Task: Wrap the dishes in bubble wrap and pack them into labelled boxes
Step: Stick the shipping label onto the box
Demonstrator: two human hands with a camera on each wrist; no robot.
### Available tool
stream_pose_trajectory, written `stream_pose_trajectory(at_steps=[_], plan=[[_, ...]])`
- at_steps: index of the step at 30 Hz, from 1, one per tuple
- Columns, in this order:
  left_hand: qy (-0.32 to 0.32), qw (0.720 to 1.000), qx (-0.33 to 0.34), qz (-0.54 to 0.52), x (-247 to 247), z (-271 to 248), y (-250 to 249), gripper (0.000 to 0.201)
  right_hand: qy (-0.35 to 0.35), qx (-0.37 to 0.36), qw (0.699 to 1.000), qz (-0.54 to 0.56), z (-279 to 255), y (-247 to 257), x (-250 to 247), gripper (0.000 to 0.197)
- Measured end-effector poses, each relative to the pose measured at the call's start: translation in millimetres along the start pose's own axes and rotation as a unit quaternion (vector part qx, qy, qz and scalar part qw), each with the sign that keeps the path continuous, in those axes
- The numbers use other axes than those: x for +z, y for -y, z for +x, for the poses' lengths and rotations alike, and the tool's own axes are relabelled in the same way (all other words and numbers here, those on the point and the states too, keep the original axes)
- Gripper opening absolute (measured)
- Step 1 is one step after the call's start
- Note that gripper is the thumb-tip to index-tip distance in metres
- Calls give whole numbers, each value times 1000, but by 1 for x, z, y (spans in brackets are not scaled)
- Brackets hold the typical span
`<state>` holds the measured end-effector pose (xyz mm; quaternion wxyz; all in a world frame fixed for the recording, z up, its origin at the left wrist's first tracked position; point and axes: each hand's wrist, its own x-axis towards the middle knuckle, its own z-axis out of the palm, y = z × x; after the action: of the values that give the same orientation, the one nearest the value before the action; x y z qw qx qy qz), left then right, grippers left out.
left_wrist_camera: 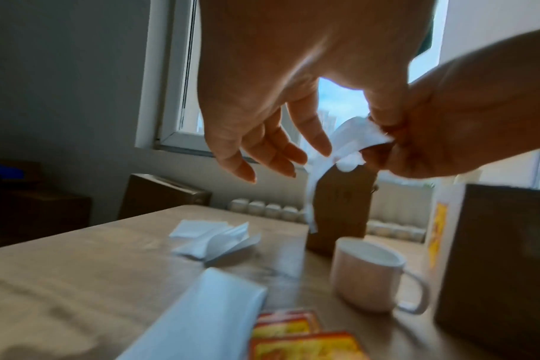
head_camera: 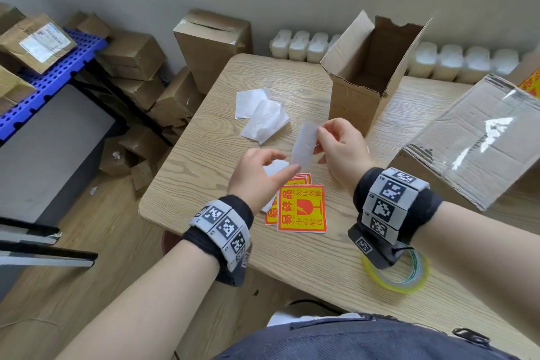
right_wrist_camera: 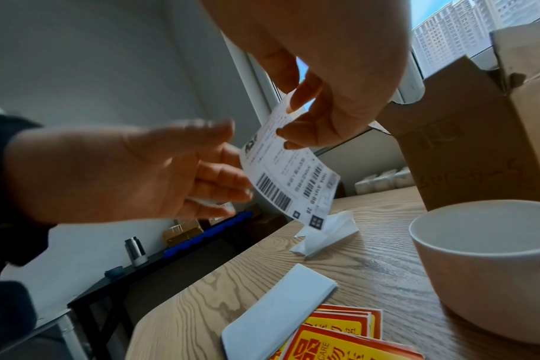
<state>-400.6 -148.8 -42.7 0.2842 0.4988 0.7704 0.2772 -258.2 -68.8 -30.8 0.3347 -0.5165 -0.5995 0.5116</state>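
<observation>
My right hand [head_camera: 321, 140] pinches the top edge of a white printed shipping label [head_camera: 304, 145] above the table; its barcode side shows in the right wrist view [right_wrist_camera: 288, 180]. My left hand [head_camera: 277, 162] hovers just left of and below the label with relaxed fingers [right_wrist_camera: 219, 175], the thumb touching the label's lower part. A white mug [left_wrist_camera: 367, 275] stands on the table under my right hand [right_wrist_camera: 484, 255]; the head view hides it. A tall open cardboard box [head_camera: 368, 73] stands behind the hands.
Yellow-red fragile stickers [head_camera: 302, 209] and a stack of white labels [right_wrist_camera: 278, 307] lie below my hands. Peeled backing papers [head_camera: 263, 117] lie further back. A taped cardboard box [head_camera: 479, 140] fills the right side. A tape roll [head_camera: 409, 280] sits near the front edge.
</observation>
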Motion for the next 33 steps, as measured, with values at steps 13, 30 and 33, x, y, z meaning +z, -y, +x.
stream_pose_trajectory(at_steps=[13, 30, 33], plan=[[-110, 988, 107, 30, 47, -36, -109, 29, 56, -50, 997, 29, -43, 15, -87, 9], [37, 982, 32, -182, 115, -30, -192, 12, -107, 13, 994, 36, -24, -6, -256, 8], [35, 985, -14, -168, 128, -24, -196, 16, -115, 17, 993, 26, -15, -11, -270, 10]])
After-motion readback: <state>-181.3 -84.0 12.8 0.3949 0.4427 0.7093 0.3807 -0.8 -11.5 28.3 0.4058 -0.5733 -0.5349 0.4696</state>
